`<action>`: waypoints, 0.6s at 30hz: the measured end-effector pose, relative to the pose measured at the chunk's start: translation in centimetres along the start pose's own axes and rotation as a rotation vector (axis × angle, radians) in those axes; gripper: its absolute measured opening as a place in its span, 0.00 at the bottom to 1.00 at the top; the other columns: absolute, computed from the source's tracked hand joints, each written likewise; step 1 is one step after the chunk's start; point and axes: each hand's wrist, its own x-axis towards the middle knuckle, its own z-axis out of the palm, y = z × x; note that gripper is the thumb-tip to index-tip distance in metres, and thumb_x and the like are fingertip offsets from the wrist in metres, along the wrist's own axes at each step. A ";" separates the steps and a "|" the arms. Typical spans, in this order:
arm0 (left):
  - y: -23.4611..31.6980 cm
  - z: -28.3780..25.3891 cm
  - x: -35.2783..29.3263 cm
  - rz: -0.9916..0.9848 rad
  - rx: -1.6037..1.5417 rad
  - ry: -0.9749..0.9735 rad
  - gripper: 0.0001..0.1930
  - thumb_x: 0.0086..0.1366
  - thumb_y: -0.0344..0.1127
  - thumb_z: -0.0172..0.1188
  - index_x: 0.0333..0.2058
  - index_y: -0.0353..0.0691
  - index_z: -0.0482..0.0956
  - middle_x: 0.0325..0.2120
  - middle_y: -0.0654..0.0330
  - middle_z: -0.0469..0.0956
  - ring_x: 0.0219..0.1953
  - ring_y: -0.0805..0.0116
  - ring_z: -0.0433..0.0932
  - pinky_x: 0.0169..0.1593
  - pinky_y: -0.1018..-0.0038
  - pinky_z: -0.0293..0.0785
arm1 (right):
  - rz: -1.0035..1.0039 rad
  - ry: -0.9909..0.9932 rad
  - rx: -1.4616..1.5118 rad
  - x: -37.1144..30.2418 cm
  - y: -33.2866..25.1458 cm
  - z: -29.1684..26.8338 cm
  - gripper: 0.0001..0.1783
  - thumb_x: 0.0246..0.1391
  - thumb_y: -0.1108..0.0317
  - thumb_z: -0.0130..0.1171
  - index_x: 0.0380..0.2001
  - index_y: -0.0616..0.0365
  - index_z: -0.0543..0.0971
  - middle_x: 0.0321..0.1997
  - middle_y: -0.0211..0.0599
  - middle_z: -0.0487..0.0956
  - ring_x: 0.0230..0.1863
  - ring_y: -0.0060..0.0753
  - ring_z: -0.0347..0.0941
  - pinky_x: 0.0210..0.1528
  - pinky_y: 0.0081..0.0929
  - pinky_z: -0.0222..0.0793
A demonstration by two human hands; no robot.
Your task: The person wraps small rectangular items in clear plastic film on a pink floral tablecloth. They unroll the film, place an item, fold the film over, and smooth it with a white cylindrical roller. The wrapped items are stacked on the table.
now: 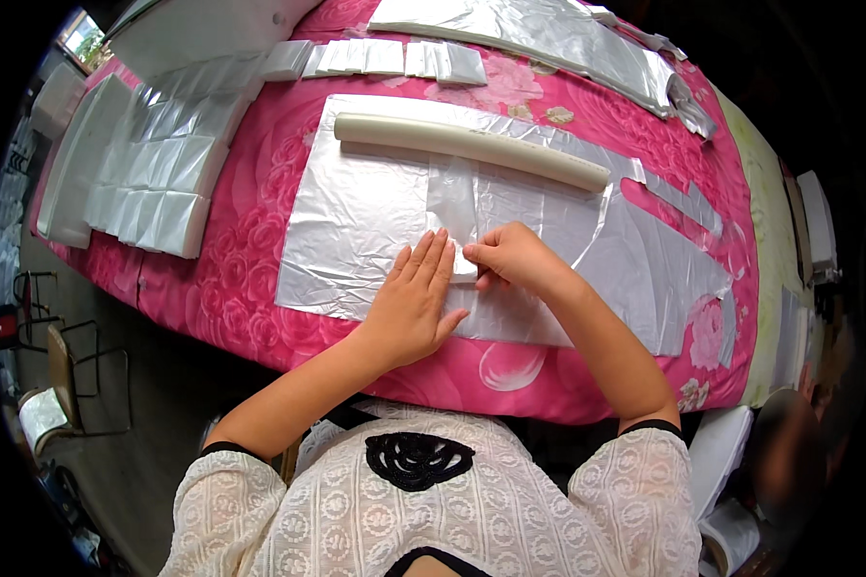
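Note:
A stack of flat, translucent white plastic carrier bags [356,207], with handle cut-outs toward the right, lies in front of me. My left hand [412,298] rests flat on it, fingers stretched out, beside a narrow folded plastic bag [450,197]. The thumb and fingers of my right hand [515,258] are pinched at the near end of that folded bag, just right of my left fingertips. Beyond both hands a cream-coloured tube [471,152] lies across the stack. Part of the folded bag is hidden under my fingers.
The table wears a pink rose-patterned cloth [250,279]. Rows of folded plastic packets [154,192] stand at the left beside a white box [82,163], with more packets [356,58] at the back. Another pile of plastic bags [539,43] lies far right. A chair [63,375] stands at left.

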 end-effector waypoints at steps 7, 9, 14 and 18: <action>0.1 0.7 -0.3 -0.036 0.069 -0.056 0.40 0.59 0.51 0.50 0.61 0.26 0.50 0.64 0.42 0.46 0.67 0.49 0.44 0.67 0.58 0.39 | -0.535 0.535 -0.701 -2.5 0.9 2.3 0.21 0.45 0.65 0.63 0.43 0.61 0.74 0.37 0.41 0.77 0.42 0.35 0.75 0.40 0.30 0.69; 0.0 0.5 -0.2 -0.022 0.054 -0.051 0.39 0.59 0.49 0.52 0.60 0.26 0.52 0.63 0.42 0.49 0.66 0.49 0.46 0.66 0.58 0.41 | -0.967 0.700 -0.972 -2.0 2.3 2.0 0.29 0.42 0.65 0.63 0.50 0.61 0.71 0.48 0.46 0.74 0.53 0.41 0.69 0.54 0.37 0.64; -1.4 -0.8 0.2 0.061 -0.065 0.090 0.28 0.55 0.37 0.59 0.53 0.29 0.65 0.55 0.44 0.64 0.58 0.50 0.63 0.61 0.60 0.57 | -1.037 0.338 -0.973 0.1 3.8 0.8 0.24 0.50 0.66 0.55 0.51 0.62 0.71 0.59 0.45 0.68 0.62 0.40 0.61 0.63 0.36 0.55; -2.1 -1.0 0.4 0.187 -0.020 0.176 0.18 0.53 0.29 0.59 0.44 0.32 0.73 0.47 0.50 0.73 0.49 0.54 0.73 0.55 0.62 0.67 | -0.984 0.320 -0.865 -0.1 3.1 0.1 0.23 0.50 0.69 0.52 0.51 0.64 0.71 0.58 0.45 0.69 0.61 0.42 0.62 0.63 0.34 0.56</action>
